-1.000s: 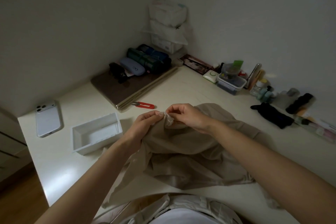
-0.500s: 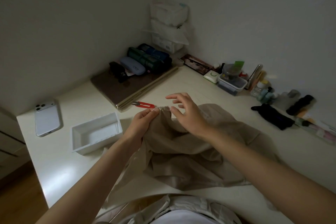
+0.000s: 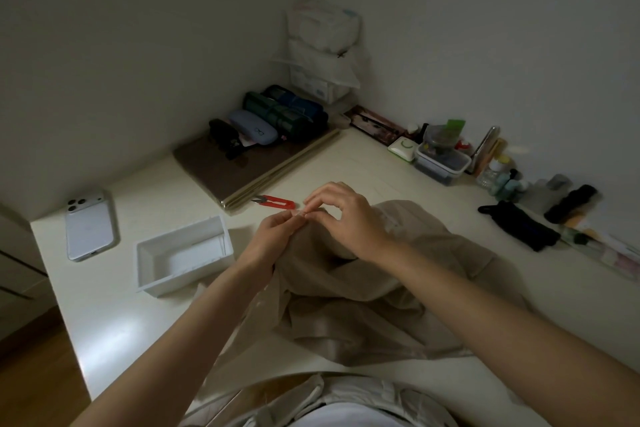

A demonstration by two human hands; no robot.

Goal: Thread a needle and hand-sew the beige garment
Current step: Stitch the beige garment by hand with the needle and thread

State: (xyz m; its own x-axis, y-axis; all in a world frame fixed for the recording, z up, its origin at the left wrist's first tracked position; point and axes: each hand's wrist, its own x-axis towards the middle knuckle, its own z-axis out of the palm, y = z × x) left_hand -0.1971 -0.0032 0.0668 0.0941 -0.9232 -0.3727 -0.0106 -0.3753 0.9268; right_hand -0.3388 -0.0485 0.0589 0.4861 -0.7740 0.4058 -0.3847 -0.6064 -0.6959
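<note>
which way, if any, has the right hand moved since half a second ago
Yes. Judged against the red clippers, the right hand has closed in leftward, its spread fingers now pinching the garment beside the fingertips of the left hand.

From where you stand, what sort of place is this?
Most likely a home desk in a room corner, used here for mending. A phone, a glasses case and small bottles lie about, and red snips lie near a beige garment.

Bare counter (image 3: 104, 315) front-left: open passage. White tray (image 3: 183, 282) stands left of beige garment (image 3: 346, 305); red snips (image 3: 277, 202) just beyond; containers (image 3: 440, 163) line right wall (image 3: 502, 45).
</note>
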